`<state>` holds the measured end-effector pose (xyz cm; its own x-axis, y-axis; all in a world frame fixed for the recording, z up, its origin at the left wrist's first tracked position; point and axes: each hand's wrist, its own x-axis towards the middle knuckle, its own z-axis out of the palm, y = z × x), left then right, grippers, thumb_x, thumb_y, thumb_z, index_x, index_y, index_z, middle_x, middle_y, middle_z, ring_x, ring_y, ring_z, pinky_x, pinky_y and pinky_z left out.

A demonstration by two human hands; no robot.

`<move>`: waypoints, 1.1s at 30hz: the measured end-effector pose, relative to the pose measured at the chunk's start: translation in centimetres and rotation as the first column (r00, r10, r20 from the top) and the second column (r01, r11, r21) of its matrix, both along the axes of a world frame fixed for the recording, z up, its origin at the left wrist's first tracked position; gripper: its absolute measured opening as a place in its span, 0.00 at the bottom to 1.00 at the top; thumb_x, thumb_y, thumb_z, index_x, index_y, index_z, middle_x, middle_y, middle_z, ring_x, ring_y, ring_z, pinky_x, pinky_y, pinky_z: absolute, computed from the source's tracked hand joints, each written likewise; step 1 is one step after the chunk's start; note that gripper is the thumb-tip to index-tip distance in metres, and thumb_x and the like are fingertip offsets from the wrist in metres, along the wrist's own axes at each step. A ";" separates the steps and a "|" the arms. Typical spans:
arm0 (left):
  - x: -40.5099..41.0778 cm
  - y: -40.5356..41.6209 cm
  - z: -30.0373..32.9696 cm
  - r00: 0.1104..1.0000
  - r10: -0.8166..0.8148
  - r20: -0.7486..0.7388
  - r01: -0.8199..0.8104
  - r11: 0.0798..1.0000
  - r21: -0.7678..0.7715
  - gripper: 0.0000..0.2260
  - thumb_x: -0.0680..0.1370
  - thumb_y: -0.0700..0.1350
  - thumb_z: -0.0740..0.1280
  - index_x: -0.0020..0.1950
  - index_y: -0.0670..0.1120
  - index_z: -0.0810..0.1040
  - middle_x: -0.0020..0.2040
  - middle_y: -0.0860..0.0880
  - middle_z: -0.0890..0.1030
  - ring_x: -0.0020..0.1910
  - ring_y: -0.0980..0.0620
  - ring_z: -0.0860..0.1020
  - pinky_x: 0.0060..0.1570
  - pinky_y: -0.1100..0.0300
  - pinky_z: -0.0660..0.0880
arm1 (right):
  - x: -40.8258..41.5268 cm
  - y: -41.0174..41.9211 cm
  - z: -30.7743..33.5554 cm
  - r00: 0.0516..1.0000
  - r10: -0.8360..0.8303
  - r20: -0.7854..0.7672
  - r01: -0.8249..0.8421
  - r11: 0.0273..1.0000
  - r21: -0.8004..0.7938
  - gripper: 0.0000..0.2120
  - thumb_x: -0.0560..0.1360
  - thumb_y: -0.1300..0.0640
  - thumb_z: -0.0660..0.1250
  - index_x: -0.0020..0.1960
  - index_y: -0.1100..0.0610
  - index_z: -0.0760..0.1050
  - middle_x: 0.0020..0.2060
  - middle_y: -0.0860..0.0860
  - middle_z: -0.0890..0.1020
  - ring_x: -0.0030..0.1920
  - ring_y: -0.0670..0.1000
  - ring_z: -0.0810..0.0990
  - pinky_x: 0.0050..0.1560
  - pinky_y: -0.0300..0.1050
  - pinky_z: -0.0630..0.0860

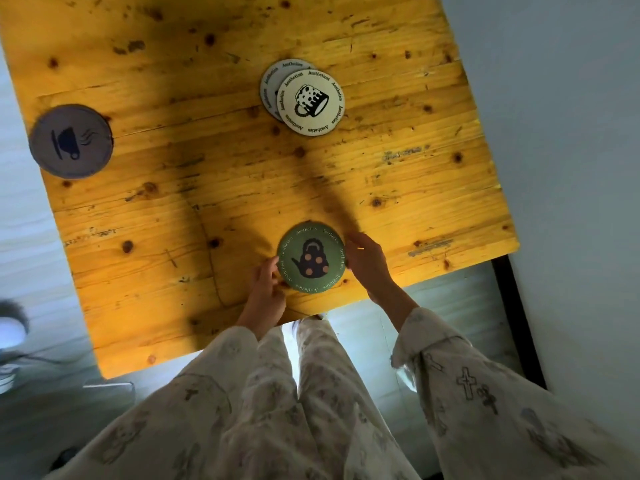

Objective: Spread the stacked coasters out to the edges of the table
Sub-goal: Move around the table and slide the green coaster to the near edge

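A green round coaster [311,257] with a teapot picture lies near the table's near edge. My left hand [266,289] touches its left rim and my right hand [367,259] touches its right rim, fingers curled at its sides. A cream coaster [311,102] with a mug picture lies near the table's middle, overlapping a pale grey coaster [273,77] beneath it. A purple-grey coaster [71,141] with a steaming cup sits at the table's left edge.
The yellow wooden table [173,220] has knots and scuffs. A pale floor and wall surround it. A dark vertical strip [516,317] stands at the right below the table. My patterned sleeves and trousers fill the bottom.
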<state>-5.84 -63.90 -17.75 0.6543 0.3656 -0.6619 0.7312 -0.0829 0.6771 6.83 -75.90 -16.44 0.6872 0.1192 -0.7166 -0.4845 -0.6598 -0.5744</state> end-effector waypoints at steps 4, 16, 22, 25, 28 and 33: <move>3.1 1.8 -0.4 0.999 -0.037 -0.025 0.037 0.999 0.011 0.30 0.73 0.32 0.57 0.72 0.48 0.53 0.72 0.41 0.58 0.64 0.43 0.67 0.59 0.47 0.70 | 0.5 -0.1 -0.2 0.996 0.087 0.026 -0.086 0.996 -0.040 0.12 0.75 0.64 0.55 0.50 0.67 0.75 0.35 0.60 0.73 0.35 0.55 0.70 0.31 0.43 0.68; 0.9 -0.3 -0.3 0.998 0.069 -0.008 -0.069 0.981 -0.183 0.25 0.73 0.32 0.57 0.69 0.46 0.60 0.68 0.40 0.62 0.59 0.51 0.67 0.57 0.51 0.71 | -0.5 -0.8 -0.5 0.997 0.080 -0.021 -0.081 0.995 -0.065 0.16 0.73 0.66 0.55 0.53 0.61 0.79 0.38 0.58 0.76 0.39 0.54 0.69 0.39 0.47 0.65; 0.8 -1.1 0.0 0.995 0.099 -0.011 -0.100 0.983 -0.155 0.25 0.73 0.30 0.56 0.68 0.45 0.62 0.68 0.41 0.62 0.57 0.52 0.65 0.56 0.54 0.69 | -1.1 -1.8 -0.6 0.996 0.086 -0.017 -0.087 0.993 -0.078 0.17 0.74 0.66 0.55 0.56 0.61 0.79 0.40 0.59 0.78 0.40 0.56 0.71 0.41 0.47 0.67; 0.8 -0.9 0.2 0.997 0.081 -0.016 -0.082 0.985 -0.154 0.25 0.73 0.31 0.55 0.69 0.46 0.62 0.68 0.41 0.62 0.59 0.51 0.66 0.59 0.52 0.69 | -1.2 -1.9 -0.8 0.997 0.067 -0.044 -0.071 0.992 -0.100 0.16 0.74 0.66 0.55 0.56 0.65 0.76 0.40 0.59 0.76 0.40 0.55 0.69 0.37 0.46 0.66; 0.8 -1.0 0.4 0.997 0.066 -0.025 -0.069 0.987 -0.144 0.25 0.73 0.31 0.55 0.68 0.47 0.63 0.68 0.42 0.62 0.58 0.52 0.65 0.59 0.54 0.68 | -1.4 -2.0 -1.1 0.996 0.049 -0.080 -0.058 0.990 -0.126 0.16 0.75 0.63 0.55 0.60 0.67 0.72 0.46 0.57 0.74 0.44 0.55 0.70 0.39 0.45 0.67; 0.5 -1.2 0.7 0.998 0.042 -0.046 -0.048 0.990 -0.132 0.24 0.73 0.31 0.55 0.67 0.45 0.64 0.68 0.40 0.61 0.65 0.45 0.65 0.66 0.47 0.65 | -1.9 -2.2 -0.8 0.998 0.064 -0.023 -0.066 0.992 -0.107 0.13 0.74 0.65 0.55 0.51 0.69 0.75 0.40 0.59 0.74 0.41 0.55 0.68 0.37 0.45 0.64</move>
